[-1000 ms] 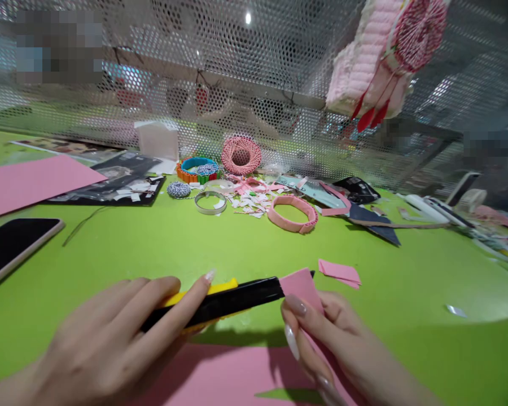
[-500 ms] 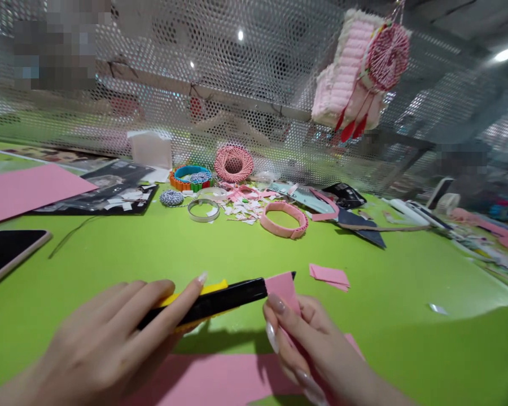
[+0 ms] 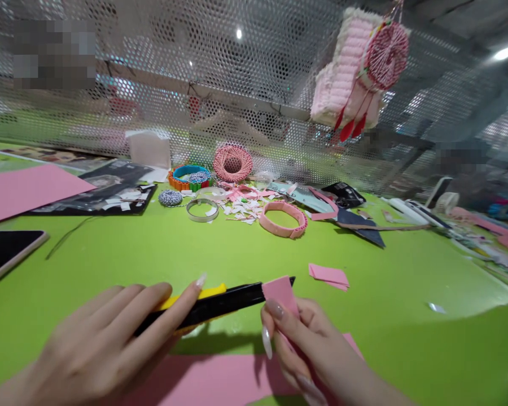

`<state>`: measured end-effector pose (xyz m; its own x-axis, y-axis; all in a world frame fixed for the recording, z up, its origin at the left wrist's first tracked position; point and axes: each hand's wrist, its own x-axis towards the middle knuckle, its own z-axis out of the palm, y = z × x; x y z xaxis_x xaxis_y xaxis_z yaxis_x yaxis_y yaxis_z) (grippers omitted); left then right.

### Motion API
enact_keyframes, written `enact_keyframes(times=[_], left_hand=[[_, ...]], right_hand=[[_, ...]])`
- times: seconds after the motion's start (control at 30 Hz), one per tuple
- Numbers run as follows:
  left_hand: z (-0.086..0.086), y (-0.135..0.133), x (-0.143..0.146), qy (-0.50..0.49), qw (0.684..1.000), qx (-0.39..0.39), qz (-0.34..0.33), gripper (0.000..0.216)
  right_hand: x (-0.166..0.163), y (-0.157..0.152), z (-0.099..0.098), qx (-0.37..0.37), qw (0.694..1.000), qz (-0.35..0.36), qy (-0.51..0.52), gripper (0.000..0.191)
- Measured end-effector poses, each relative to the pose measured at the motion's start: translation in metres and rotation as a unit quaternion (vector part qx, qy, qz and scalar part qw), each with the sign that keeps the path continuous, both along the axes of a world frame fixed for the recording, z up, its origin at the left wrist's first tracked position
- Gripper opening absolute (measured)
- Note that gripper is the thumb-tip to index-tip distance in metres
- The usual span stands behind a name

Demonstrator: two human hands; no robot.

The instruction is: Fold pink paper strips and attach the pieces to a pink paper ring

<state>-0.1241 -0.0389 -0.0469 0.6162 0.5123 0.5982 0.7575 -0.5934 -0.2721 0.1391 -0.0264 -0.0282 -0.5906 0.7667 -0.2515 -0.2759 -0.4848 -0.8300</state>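
Observation:
My left hand [image 3: 97,338] grips a yellow and black utility knife [image 3: 207,301], with the forefinger along its top. My right hand [image 3: 313,355] pinches a small piece of pink paper [image 3: 280,294] between thumb and fingers. The knife's dark tip reaches the piece's upper edge, and part of the tip shows beyond it. A larger pink sheet [image 3: 203,382] lies on the green cutting mat [image 3: 110,254] beneath both hands, partly hidden by my right hand. Small pink offcuts [image 3: 328,276] lie to the right of the knife tip.
At the left lie a phone [image 3: 4,254] and a pink sheet [image 3: 29,192] on a dark booklet [image 3: 114,192]. Ahead are pink woven rings [image 3: 283,219], a metal ring [image 3: 202,210] and paper scraps [image 3: 241,206]. A pink woven ornament [image 3: 355,76] hangs from perforated mesh [image 3: 237,73].
Both hands, the knife and the pink piece sit slightly lower and further left in the view than a second ago. The grips look the same. The whole scene has shifted with the camera.

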Motion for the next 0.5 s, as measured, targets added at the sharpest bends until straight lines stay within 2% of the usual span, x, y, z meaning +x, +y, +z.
enact_keyframes(times=[0.3,0.5], left_hand=[[0.0034,0.0058,-0.0009,-0.006,1.000,0.012,-0.006,0.043],[0.0056,-0.0001,0.0042,-0.006,1.000,-0.002,0.019,0.055]], right_hand=[[-0.0007,0.0043,0.0023,0.005,1.000,0.015,-0.009,0.042],[-0.0031,0.0043,0.0049,0.008,1.000,0.014,-0.016,0.045]])
